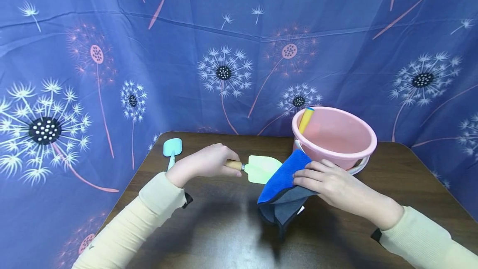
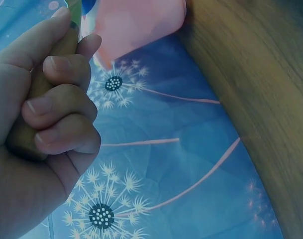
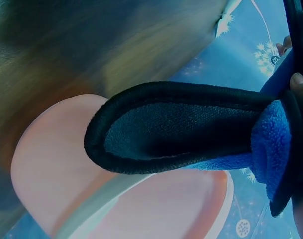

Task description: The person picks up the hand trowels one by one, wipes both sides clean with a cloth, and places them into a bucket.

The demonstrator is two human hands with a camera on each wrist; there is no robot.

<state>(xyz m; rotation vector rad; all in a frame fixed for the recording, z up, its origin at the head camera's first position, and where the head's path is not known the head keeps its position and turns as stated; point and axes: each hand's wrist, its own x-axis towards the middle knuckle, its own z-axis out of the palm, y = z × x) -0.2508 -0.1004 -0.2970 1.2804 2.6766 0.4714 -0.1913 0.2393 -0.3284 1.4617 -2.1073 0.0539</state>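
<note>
My left hand (image 1: 209, 161) grips the wooden handle (image 2: 24, 142) of a small garden trowel (image 1: 259, 169), fingers curled round it in the left wrist view. Its pale green blade points right, held above the table. A two-sided cloth (image 1: 285, 175), blue and dark grey, hangs from my right hand (image 1: 332, 184), which pinches it at its right side. The cloth covers the blade's tip in the head view; whether they touch I cannot tell. In the right wrist view a dark-edged fold of cloth (image 3: 181, 127) hides most of that hand.
A pink bucket (image 1: 330, 157) with a white handle stands behind my right hand. A yellow handle (image 1: 306, 120) with a blue end leans inside it. At the table's left lies a light blue shovel (image 1: 172, 147). A dandelion-patterned blue curtain (image 1: 186, 94) hangs behind the brown table (image 1: 224, 227).
</note>
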